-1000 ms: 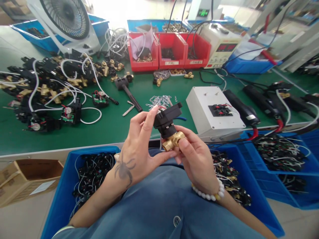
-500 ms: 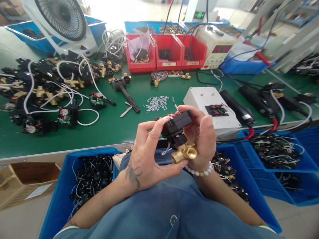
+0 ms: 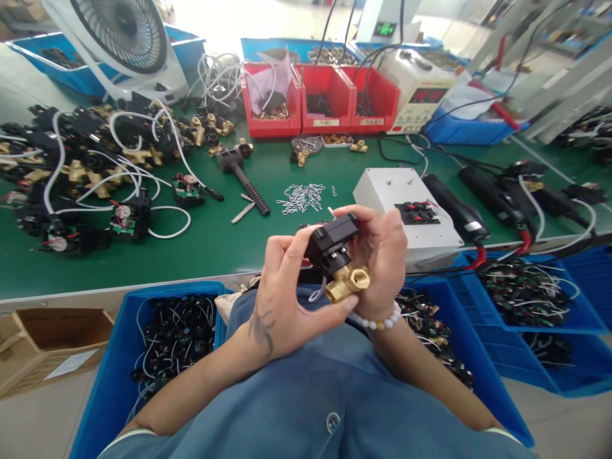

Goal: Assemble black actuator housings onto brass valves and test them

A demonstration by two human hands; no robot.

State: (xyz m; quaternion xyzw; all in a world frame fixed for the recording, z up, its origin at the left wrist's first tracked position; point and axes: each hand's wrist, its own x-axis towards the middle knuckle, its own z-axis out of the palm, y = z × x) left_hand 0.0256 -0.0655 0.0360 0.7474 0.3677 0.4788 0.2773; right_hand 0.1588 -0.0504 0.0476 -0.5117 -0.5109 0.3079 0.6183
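Between my two hands is a motorized brass valve (image 3: 348, 284), its black actuator housing (image 3: 333, 234) on top and the brass body below, tilted. My left hand (image 3: 287, 296) grips it from the left, fingers on the housing and thumb under the brass body. My right hand (image 3: 382, 255) wraps round its right and far side, so part of those fingers is hidden. A thin pale pin or wire end shows above the housing. On the green bench beyond lie a pile of small wire clips (image 3: 302, 198) and a black mallet (image 3: 245, 178).
Valves with white cables (image 3: 86, 159) heap at the left, near a fan (image 3: 124, 38). Red bins (image 3: 272, 124) and a power supply (image 3: 418, 105) stand behind. A white switch box (image 3: 382, 191) and black power screwdrivers (image 3: 454, 207) are at right. Blue crates (image 3: 102, 370) flank my lap.
Both hands, with the valve between them, have shifted slightly left. The valve has turned a little, and its brass body sits slightly higher in view.
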